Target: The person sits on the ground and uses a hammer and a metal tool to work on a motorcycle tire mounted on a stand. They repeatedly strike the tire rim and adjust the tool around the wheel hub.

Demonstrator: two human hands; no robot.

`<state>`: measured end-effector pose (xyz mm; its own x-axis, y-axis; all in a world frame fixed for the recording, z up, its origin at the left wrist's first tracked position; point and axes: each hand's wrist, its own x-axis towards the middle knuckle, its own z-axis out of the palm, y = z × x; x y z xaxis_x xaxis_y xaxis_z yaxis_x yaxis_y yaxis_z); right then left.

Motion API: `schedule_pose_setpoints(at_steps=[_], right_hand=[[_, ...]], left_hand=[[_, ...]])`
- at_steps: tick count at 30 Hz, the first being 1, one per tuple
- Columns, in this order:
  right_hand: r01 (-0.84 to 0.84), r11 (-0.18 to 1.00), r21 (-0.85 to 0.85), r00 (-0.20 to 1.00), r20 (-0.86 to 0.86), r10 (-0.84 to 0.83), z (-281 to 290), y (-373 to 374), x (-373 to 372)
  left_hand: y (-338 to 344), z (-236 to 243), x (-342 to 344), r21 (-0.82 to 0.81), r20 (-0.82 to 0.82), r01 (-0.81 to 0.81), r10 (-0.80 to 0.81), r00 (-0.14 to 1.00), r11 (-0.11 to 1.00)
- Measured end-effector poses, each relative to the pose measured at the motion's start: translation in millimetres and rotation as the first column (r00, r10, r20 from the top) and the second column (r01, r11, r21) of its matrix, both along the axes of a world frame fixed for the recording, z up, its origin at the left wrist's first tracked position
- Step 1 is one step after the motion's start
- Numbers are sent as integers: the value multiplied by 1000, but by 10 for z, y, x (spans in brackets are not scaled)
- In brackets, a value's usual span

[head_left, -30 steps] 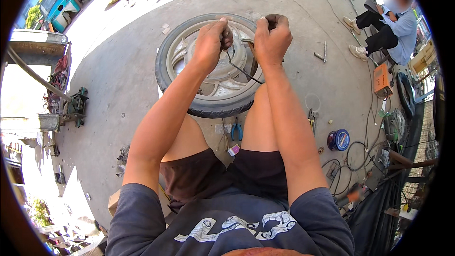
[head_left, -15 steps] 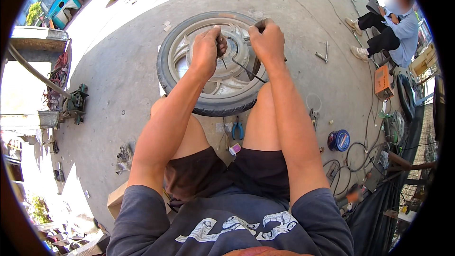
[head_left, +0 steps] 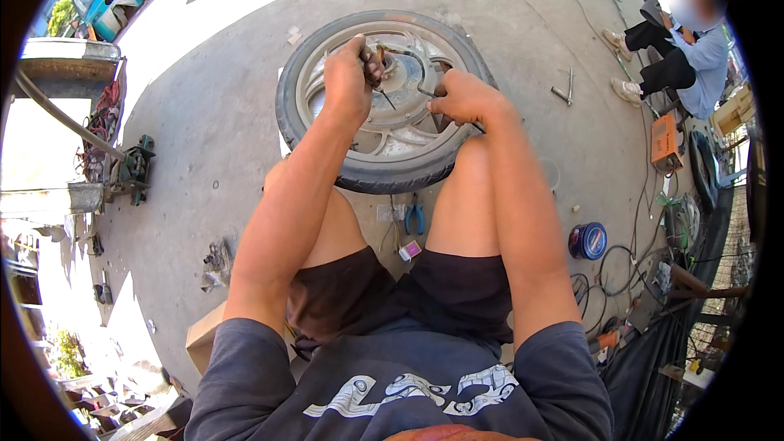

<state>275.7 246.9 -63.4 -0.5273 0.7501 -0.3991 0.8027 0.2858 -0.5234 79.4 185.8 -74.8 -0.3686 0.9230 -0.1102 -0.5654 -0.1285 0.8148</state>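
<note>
A spoked wheel with a black tyre (head_left: 377,180) lies flat on the ground in front of my knees. A black cable (head_left: 421,73) rises from near the middle of its hub (head_left: 400,98) and bends over to the right. My right hand (head_left: 470,100) is closed on this cable above the wheel's right side. Over the hub's left part, my left hand (head_left: 349,82) is closed, with a thin dark pointed shaft (head_left: 387,99) sticking out below the fingers. The fingers hide the rest of that tool, so its kind is unclear.
Blue-handled pliers (head_left: 415,216) and a small pink-and-white box (head_left: 410,251) lie between my legs. A T-shaped metal wrench (head_left: 563,90), a round blue tin (head_left: 587,241), an orange box (head_left: 666,144) and loose cables are at the right. A seated person (head_left: 694,57) is at the far right.
My right hand has come down and turned inward, from above the wheel to its right side, now lower along the cable. The left hand has stayed near the hub, with the pointed shaft tilted more sideways.
</note>
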Motion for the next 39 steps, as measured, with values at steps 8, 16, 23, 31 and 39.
schedule_pose_setpoints(at_steps=[8, 16, 23, 31, 39], right_hand=[[270, 886, 377, 957, -4, -290, 39, 39, 34], [268, 884, 383, 958, -14, -285, -24, 101, 51], [276, 895, 350, 958, -29, -284, -13, 129, 85], [285, 899, 334, 957, -48, -285, -57, 161, 118], [271, 896, 351, 961, -52, -271, -92, 124, 140]], left_hand=[[106, -169, 156, 0, -79, 118, -117, 990, 993], [205, -240, 252, 40, -150, 85, -78, 986, 996], [184, -208, 259, 28, -254, 143, -131, 958, 989], [154, -204, 320, 7, -289, 181, -171, 942, 983], [-38, -248, 565, 104, -648, 110, -16, 761, 989]])
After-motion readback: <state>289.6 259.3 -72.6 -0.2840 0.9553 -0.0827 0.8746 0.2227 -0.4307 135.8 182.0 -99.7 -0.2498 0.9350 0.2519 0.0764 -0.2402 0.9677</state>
